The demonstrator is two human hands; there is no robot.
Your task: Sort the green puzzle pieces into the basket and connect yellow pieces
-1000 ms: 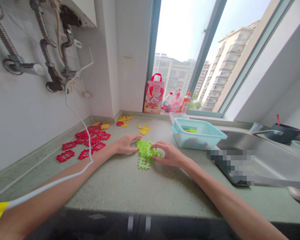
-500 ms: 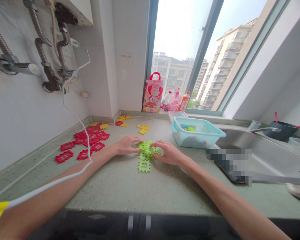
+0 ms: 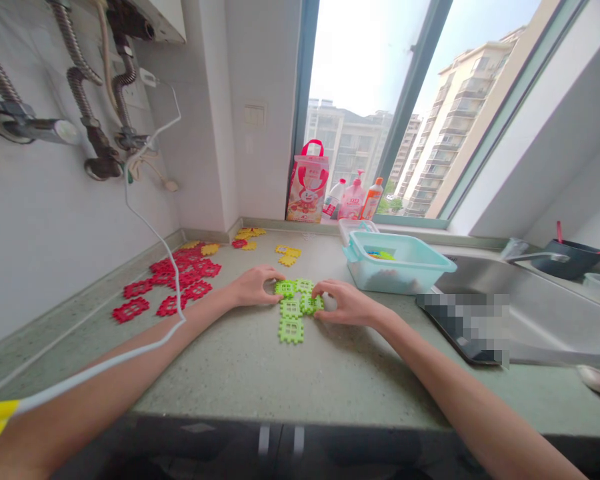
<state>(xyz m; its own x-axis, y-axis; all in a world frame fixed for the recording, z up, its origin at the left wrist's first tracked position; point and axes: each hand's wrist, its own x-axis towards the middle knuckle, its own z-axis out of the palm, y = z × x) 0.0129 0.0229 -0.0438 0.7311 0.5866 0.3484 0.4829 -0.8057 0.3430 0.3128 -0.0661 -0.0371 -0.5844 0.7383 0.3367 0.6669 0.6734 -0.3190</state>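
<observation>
noted five green tiles [image 3: 291,309] lying on the counter [image 3: 230,373], in mid-view, between both hands. arranged roughly as two at the back, two in the middle, one nearest the front edge. set edge to edge or nearly so; cannot tell whether interlocked.

observed left hand [image 3: 255,287] at the back-left tile, pinching it with thumb on the near side and fingers on the far side. observed right hand [image 3: 347,301] at the middle-right tile, likewise gripping, with thumb near, fingertips far, remaining fingers curled.

logged red tiles [image 3: 195,270] in a loose heap to the left, beyond the left forearm, with several lying singly closer in. saw yellow tiles [image 3: 287,253] beyond the green ones, three together, plus more in the back corner beside a red one. traced white cord [image 3: 97,372] from the wall, passing in front of the heap and over the left forearm.

found tub [image 3: 375,277] beyond the right hand, holding some coloured pieces [image 3: 381,255], with lid [image 3: 345,229] behind. farther right, noted sink [image 3: 545,293], tap [image 3: 540,257], black pot [image 3: 563,260] and, at the sink's left edge, dark slab [image 3: 473,355], partly pixelated. recorded bag [image 3: 309,190] and three bottles [image 3: 353,201] on the sill.
</observation>
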